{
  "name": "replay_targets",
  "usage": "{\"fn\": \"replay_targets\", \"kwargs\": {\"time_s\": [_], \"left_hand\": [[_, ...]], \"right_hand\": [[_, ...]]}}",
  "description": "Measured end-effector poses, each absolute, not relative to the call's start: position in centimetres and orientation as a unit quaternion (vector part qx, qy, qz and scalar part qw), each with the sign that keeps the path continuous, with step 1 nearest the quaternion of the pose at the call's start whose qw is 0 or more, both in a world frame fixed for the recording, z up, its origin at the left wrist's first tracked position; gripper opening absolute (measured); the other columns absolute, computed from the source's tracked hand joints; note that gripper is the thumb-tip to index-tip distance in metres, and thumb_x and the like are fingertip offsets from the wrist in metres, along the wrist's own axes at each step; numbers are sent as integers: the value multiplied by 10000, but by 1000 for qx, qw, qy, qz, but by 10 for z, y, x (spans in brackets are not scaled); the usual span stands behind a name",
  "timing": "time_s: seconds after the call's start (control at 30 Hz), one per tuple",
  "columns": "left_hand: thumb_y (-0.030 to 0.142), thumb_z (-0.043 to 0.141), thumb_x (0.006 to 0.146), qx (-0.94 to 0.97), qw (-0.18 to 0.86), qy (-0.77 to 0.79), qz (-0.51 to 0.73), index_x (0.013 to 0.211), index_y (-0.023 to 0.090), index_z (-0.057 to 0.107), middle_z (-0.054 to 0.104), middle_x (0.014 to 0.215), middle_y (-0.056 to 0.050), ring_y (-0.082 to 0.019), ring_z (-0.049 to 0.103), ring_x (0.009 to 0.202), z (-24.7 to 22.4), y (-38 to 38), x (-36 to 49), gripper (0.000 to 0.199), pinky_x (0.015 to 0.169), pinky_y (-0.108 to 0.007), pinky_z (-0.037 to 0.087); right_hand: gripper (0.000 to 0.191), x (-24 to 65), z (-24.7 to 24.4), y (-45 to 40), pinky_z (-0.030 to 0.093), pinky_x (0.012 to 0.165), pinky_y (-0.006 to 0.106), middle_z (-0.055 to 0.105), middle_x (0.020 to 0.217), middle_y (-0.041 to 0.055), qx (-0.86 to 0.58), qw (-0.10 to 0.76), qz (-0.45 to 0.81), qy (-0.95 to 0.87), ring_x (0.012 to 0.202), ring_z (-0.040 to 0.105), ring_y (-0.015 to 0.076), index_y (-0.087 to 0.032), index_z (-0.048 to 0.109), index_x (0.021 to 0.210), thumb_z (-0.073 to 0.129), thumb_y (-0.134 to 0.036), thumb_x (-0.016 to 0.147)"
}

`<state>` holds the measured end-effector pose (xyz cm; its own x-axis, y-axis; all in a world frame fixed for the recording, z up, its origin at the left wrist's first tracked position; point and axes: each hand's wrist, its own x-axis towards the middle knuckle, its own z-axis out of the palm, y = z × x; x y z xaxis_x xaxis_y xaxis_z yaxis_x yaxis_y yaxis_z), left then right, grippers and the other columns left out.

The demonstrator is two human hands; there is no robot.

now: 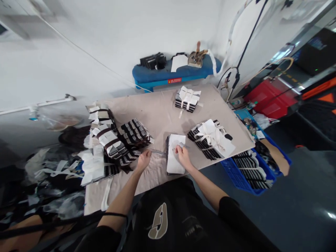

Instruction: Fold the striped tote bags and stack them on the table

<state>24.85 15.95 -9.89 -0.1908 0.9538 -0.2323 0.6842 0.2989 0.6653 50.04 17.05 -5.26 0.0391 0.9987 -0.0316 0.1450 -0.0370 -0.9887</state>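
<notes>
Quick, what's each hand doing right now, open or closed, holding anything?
Left hand: closed, holding a grey strip.
Right hand: closed over the white-topped stack, apparently gripping grey strip too, though it's blurred.

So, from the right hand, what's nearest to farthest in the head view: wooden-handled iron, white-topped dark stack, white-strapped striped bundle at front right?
1. White-topped dark stack: beneath the right hand.
2. White-strapped striped bundle: front right.
3. Wooden-handled iron: far back, on the blue padded board.
</notes>
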Motion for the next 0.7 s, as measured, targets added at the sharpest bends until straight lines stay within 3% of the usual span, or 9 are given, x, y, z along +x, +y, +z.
{"fn": "replay_targets", "kwargs": {"time_s": [0.23, 0.43, 0.57, 0.7], "left_hand": [[384, 458, 919, 569, 308, 718, 258, 779, 212, 607, 608, 707, 1, -156, 553, 702, -54, 152, 222, 267, 685, -241, 413], [505, 517, 914, 655, 297, 626, 300, 841, 205, 658, 665, 771, -9, -174, 602, 753, -14, 149, 209, 339, 716, -256, 469], [494, 535, 952, 703, 295, 570, 306, 897, 200, 687, 704, 869, -37, -187, 643, 822, 11, 152, 215, 336, 709, -259, 495], [402, 541, 989, 798, 279, 447, 293, 922, 209, 706, 726, 922, -61, -201, 638, 893, 22, 164, 245, 263, 856, -311, 515]], "right_hand": [[386, 501, -52, 174, 482, 759, 285, 617, 686, 20, -556, 447, 443, -543, 722, 592, 187, -246, 546, 685, 451, -399, 1027], [377, 491, -57, 183, 460, 757, 289, 589, 663, 6, -557, 380, 434, -597, 684, 579, 178, -237, 527, 691, 437, -363, 1034], [306, 481, -65, 194, 460, 792, 286, 613, 701, 11, -553, 322, 425, -640, 742, 613, 185, -226, 565, 744, 467, -288, 1027], [219, 464, -72, 201, 467, 844, 282, 694, 797, 47, -511, 270, 421, -699, 881, 650, 205, -206, 634, 800, 529, -234, 990]]}}
